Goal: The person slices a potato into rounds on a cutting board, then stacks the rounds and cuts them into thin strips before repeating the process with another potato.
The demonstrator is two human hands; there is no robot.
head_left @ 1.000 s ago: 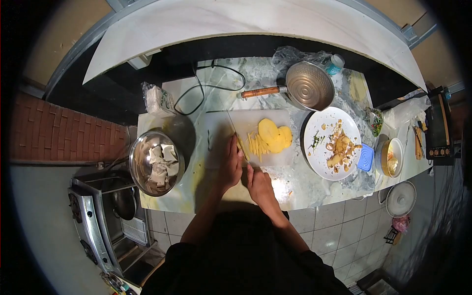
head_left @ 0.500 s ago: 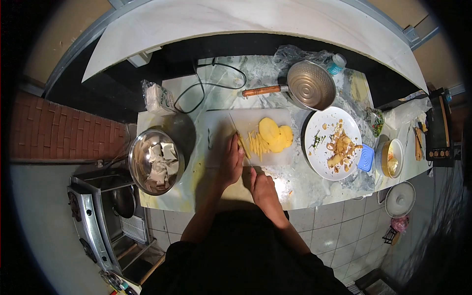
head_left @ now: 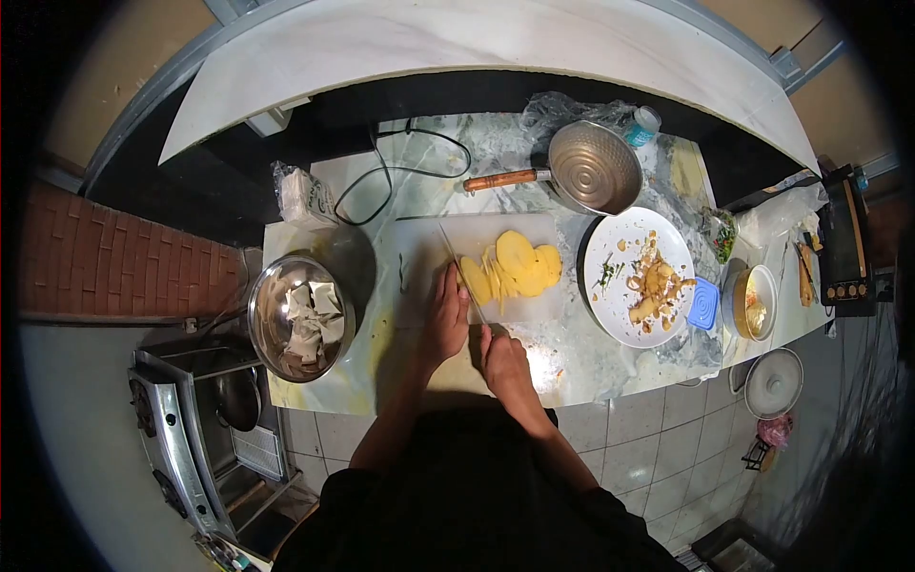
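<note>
On a pale cutting board (head_left: 415,248) lie yellow potato slices (head_left: 516,252), overlapping, with narrower pieces among them. My right hand (head_left: 507,367) is closed round the handle of a knife (head_left: 448,243), whose blade points away from me across the board. Just left of the blade, my left hand (head_left: 444,322) has its fingers pressed together at the edge of a potato slice (head_left: 475,278) that lies along the blade. The fingers hide part of what they hold down.
A steel bowl (head_left: 349,334) of pale folded pieces stands left. To the right are a white plate (head_left: 605,310) with peelings, a blue lid (head_left: 704,303) and a bowl (head_left: 760,315). Behind lie a wooden-handled pan (head_left: 596,167), a black cable (head_left: 389,181) and a tissue pack (head_left: 305,198).
The thin strips by the blade no longer show separately; a broad potato slice now lies right of the knife, close to the other slices. Both hands keep nearly the same place. The view has shifted slightly.
</note>
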